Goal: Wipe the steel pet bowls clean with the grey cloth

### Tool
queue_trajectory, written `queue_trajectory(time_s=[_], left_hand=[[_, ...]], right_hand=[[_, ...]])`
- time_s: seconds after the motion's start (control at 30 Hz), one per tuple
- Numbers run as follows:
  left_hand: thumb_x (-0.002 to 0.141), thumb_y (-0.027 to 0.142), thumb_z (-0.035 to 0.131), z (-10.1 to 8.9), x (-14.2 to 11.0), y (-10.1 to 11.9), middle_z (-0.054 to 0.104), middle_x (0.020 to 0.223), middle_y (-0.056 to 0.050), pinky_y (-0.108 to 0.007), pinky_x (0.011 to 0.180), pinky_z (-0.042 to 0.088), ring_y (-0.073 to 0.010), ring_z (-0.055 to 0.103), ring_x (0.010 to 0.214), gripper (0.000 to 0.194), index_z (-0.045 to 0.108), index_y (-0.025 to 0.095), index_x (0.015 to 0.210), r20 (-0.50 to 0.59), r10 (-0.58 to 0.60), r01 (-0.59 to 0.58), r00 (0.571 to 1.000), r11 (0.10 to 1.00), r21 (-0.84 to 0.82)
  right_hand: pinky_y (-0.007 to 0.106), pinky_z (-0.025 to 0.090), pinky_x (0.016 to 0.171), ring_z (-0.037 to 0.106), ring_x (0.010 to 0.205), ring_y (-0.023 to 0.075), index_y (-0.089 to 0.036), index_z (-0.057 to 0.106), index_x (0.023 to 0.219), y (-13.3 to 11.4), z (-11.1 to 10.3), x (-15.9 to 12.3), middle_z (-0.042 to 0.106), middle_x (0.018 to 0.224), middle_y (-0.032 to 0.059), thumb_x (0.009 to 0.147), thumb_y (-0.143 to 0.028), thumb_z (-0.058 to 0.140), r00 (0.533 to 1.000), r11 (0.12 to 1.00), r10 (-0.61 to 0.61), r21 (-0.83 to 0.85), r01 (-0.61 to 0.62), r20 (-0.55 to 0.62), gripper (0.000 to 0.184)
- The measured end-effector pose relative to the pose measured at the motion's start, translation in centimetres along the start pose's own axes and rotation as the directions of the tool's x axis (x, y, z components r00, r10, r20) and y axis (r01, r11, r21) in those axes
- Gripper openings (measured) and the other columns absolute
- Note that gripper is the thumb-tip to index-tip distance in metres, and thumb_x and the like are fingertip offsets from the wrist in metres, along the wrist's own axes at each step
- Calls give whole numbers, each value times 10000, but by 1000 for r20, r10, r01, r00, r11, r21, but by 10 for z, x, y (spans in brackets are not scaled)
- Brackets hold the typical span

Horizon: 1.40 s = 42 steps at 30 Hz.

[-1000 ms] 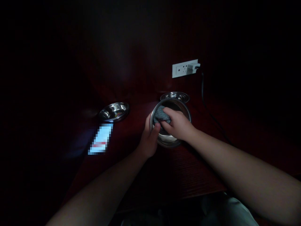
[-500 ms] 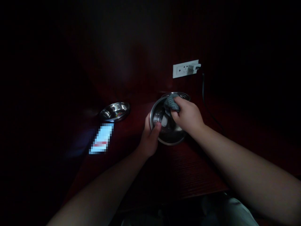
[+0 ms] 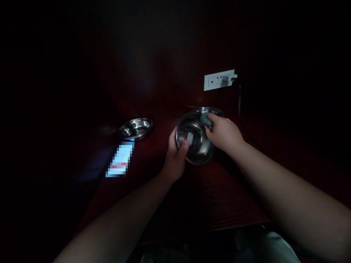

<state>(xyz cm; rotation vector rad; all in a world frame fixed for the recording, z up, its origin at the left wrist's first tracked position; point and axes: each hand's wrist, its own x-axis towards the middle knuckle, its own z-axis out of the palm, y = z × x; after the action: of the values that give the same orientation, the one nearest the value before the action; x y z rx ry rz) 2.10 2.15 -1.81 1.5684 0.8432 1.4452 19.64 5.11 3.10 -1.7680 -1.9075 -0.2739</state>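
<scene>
A shiny metal bowl [image 3: 201, 148] is tilted up over the table, its inside facing me. My left hand [image 3: 177, 155] grips its left rim, thumb inside and fingers behind. In my right hand [image 3: 223, 133] a grey-green cloth [image 3: 206, 120] is bunched between thumb and fingers, pressed to the bowl's upper right rim. Just behind stands another metal bowl [image 3: 215, 110], mostly hidden by the held one and my right hand. A pale patch shows inside the held bowl near my left thumb; whether it is a reflection I cannot tell.
On the left of the dark red table [image 3: 214, 197] sits a shallow metal bowl [image 3: 135, 128] with something small and coloured in it. A lit, pixelated screen [image 3: 120, 159] lies before it. A wall socket [image 3: 219, 80] holds a plug with a hanging cable [image 3: 240, 102].
The held bowl has turned and tilted a little in my left hand. My right hand has shifted slightly right and down with the cloth along the rim.
</scene>
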Motion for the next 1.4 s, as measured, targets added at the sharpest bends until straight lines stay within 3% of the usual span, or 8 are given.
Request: queue_trajectory(time_s=[0.3,0.57,0.8,1.23,1.4], left_hand=[[893,440,584,1,-1,2,454,1470,-134,-442,1142,331,-283,441,1354,626,348,201,1421,-43,14,-15,999,1000,-24],[923,406,551,-1,-4,2,471,1456,-113,-413,1145,342,-250,458,1339,595,327,213,1439,23,94,-94,995,995,-19],[932,418,535,-4,-4,5,444,1475,-112,-424,1153,328,-255,442,1349,592,323,219,1447,38,95,-97,995,995,35],[954,440,482,-4,-4,-1,444,1475,-114,-412,1144,333,-245,455,1335,589,295,215,1465,87,55,-59,995,997,44],[949,480,475,-4,-3,-4,468,1463,-104,-411,1146,327,-242,465,1329,600,289,247,1469,99,27,-30,995,999,27]], right_hand=[[342,435,655,673,830,289,-199,635,1080,4,7,2,727,974,135,838,-292,497,985,1000,-21,15,19,171,294],[305,436,650,652,760,221,-193,632,893,-10,13,-11,723,888,98,796,-243,553,908,960,-271,155,233,320,136],[283,412,647,637,746,199,-199,605,931,-15,11,-17,708,872,74,823,-248,559,855,909,-403,249,334,326,128],[283,427,681,598,730,174,-188,592,943,-21,8,-24,664,830,54,810,-186,534,793,809,-536,444,385,290,145],[290,406,679,561,723,167,-187,553,890,-24,7,-26,622,806,37,800,-164,527,795,759,-567,511,403,215,96]])
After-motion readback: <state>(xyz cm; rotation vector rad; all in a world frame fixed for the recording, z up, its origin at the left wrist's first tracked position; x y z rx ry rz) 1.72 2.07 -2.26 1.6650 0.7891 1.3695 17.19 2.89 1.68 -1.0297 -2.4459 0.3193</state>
